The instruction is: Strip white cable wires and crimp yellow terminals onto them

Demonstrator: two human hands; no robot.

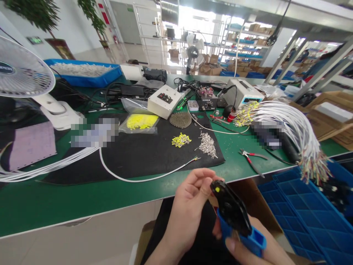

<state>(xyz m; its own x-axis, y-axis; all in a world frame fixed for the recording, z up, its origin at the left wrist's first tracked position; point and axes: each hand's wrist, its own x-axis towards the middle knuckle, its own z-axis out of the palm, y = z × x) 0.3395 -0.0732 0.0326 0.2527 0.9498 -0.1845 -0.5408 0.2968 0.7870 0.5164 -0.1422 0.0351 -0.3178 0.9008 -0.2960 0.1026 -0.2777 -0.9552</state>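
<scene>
My right hand (242, 244) grips the blue handles of a black crimping tool (231, 211), held in front of the table edge. A small yellow terminal (217, 190) sits in the tool's jaw. My left hand (190, 206) is beside the jaw, its fingers pinched together at the yellow terminal. On the black mat (138, 154) lie a white cable (143, 179) with stripped coloured ends, a pile of yellow terminals (180, 140) and a pile of metal pins (207, 144).
Red-handled pliers (252, 158) lie on the green table (55, 198). A bundle of white wires (292, 129) arches at right over blue crates (303, 206). A white fan (24, 73), a switch box (164, 100), a bag of yellow parts (140, 122) and a soldering station (245, 94) stand farther back.
</scene>
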